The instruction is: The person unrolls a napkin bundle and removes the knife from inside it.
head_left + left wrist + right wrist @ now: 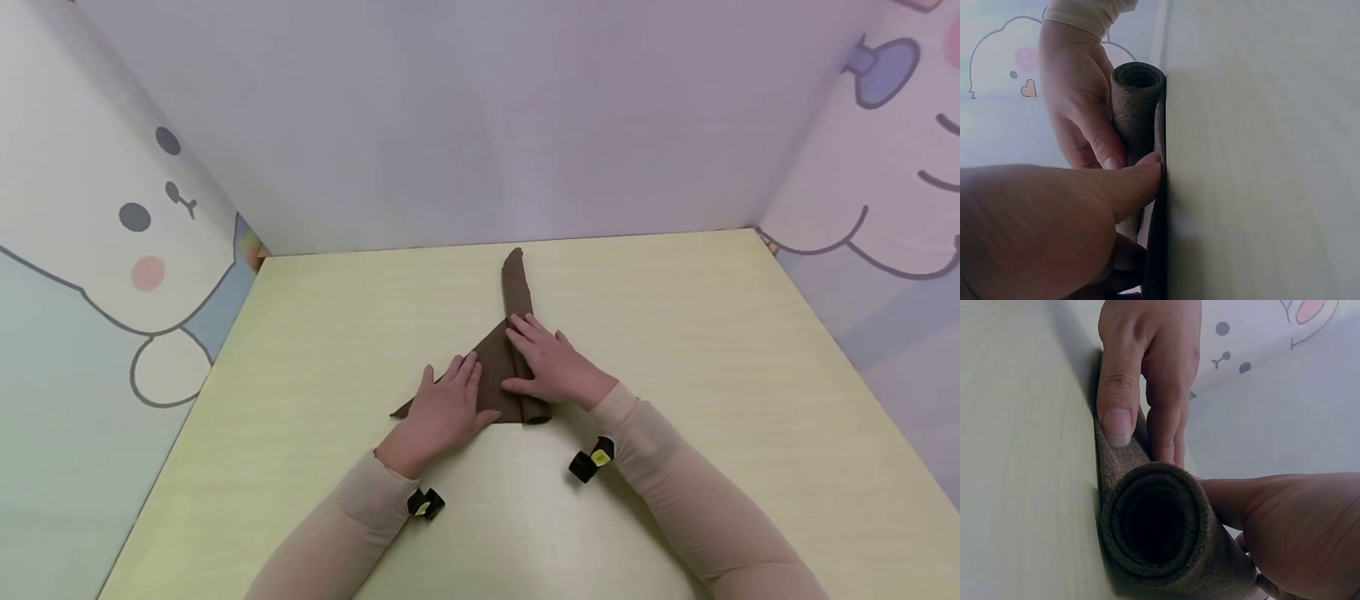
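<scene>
A brown cloth lies on the table, with a flat triangular part (495,362) on the left and a rolled part (516,287) along its right side. The roll runs away from me to a narrow far tip, and its near end shows spiral layers (1194,550) around a dark hollow. My left hand (442,408) rests on the flat part with fingers extended, its thumb by the near edge. Across the roll lies my right hand (555,367), fingers straight and pointing to the far left, thumb on the cloth. Part of the cloth is hidden under both hands.
The pale wooden table (675,317) reaches back to a plain light wall (480,125). Side panels with cartoon drawings (150,225) stand left and right. Each wrist wears a small black camera (585,467) near the tabletop.
</scene>
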Demonstrator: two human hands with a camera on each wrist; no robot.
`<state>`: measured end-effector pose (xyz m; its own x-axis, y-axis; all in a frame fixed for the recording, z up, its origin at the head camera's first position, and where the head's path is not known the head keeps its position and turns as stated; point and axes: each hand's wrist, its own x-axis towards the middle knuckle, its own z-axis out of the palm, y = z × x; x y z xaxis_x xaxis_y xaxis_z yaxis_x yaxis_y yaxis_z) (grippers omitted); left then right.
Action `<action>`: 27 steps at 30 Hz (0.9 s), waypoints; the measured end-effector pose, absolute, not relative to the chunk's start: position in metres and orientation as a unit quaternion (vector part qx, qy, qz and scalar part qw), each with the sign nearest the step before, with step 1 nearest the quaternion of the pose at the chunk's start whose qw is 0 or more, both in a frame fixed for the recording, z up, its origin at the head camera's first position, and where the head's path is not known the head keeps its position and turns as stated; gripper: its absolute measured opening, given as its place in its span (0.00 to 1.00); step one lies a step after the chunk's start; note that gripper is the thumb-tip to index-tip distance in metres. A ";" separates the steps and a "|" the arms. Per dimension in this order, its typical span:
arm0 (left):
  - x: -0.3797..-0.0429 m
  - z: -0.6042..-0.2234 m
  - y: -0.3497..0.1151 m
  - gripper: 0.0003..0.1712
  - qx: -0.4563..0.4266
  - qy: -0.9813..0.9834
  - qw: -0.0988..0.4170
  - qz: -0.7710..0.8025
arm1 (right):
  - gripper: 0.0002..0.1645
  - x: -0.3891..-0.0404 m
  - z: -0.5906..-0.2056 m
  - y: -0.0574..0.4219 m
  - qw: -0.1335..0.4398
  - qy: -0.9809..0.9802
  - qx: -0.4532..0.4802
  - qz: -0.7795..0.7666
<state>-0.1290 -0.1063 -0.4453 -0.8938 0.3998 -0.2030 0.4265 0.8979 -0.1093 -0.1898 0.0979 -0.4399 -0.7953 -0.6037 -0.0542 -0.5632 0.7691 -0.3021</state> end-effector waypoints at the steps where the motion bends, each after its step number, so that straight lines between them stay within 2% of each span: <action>1: -0.129 -0.445 -0.107 0.48 0.212 0.970 0.090 -0.074 | 0.51 -0.190 -0.440 0.098 0.074 0.937 -0.312 -0.136; 27: -0.128 -0.436 -0.122 0.48 0.200 0.970 0.112 -0.084 | 0.52 -0.185 -0.436 0.095 0.089 0.937 -0.304 -0.148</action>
<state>-0.1281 -0.1222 -0.4356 -0.8952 0.3682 -0.2509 0.4058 0.9063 -0.1182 -0.1851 0.0954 -0.4356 -0.7992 -0.5962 -0.0768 -0.5433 0.7711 -0.3321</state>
